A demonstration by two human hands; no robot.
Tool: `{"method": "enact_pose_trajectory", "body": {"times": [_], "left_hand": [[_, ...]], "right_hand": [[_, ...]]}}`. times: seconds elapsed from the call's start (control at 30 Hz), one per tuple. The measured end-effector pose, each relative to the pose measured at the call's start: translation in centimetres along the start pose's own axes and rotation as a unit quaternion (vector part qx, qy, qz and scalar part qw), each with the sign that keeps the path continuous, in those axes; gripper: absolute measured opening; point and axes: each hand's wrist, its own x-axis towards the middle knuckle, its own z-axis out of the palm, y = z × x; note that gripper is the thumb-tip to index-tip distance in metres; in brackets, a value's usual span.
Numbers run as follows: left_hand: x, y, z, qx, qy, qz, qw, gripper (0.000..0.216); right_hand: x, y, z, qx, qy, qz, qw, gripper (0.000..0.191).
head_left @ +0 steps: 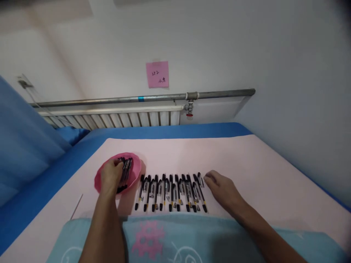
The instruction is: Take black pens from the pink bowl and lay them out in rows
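A pink bowl (136,168) sits on the pale pink sheet (246,164) and holds several black pens (126,171). My left hand (110,176) reaches into the bowl with its fingers curled around those pens. To the right lies a row of several black pens (170,191), side by side, tips toward me. My right hand (223,190) rests at the right end of the row, fingers bent and touching the last pen (201,182).
A blue mattress (55,171) borders the sheet on the left and back. A light blue patterned blanket (170,241) lies at the near edge. Behind stand a radiator (115,118), a metal pipe (153,98), and a wall with a pink note (157,74).
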Motion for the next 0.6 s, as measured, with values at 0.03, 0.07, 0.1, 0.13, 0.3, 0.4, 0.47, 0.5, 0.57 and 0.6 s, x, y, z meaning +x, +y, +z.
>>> {"method": "enact_pose_trajectory", "body": {"times": [0.03, 0.07, 0.1, 0.13, 0.3, 0.4, 0.47, 0.5, 0.57, 0.6], "left_hand": [[0.2, -0.1, 0.3, 0.032, -0.001, 0.005, 0.999, 0.016], [0.3, -0.1, 0.6, 0.063, -0.001, 0.01, 0.998, 0.011], [0.4, 0.0, 0.9, 0.088, -0.002, 0.019, 0.996, 0.008], [0.4, 0.0, 1.2, 0.108, -0.003, 0.027, 0.994, 0.008], [0.5, 0.1, 2.0, 0.163, -0.003, 0.053, 0.985, 0.016], [0.5, 0.0, 2.6, 0.165, 0.003, 0.061, 0.984, 0.014], [0.5, 0.0, 2.9, 0.152, 0.004, 0.061, 0.986, 0.012], [0.4, 0.1, 2.9, 0.142, 0.003, 0.06, 0.988, 0.011], [0.2, 0.4, 2.6, 0.117, -0.004, 0.059, 0.991, 0.013], [0.0, 0.6, 2.4, 0.098, -0.011, 0.061, 0.993, 0.016]], "right_hand": [[-0.1, -0.1, -0.2, 0.006, -0.001, 0.003, 1.0, 0.019], [-0.2, -0.3, -0.3, 0.009, -0.002, 0.005, 1.0, 0.019], [-0.4, -0.4, -0.4, 0.01, -0.003, 0.007, 1.0, 0.019], [-0.4, -0.4, -0.4, 0.009, -0.005, 0.01, 1.0, 0.02], [-0.6, -0.3, -0.2, 0.002, -0.012, 0.002, 1.0, 0.02], [-0.6, -0.3, -0.1, 0.001, -0.023, -0.005, 1.0, 0.02], [-0.6, -0.2, -0.1, 0.002, -0.03, -0.007, 1.0, 0.021], [-0.6, -0.2, -0.1, 0.004, -0.033, -0.009, 0.999, 0.021], [-0.6, -0.2, -0.2, 0.007, -0.033, -0.013, 0.999, 0.021], [-0.6, -0.2, -0.2, 0.011, -0.029, -0.015, 0.999, 0.021]]}}
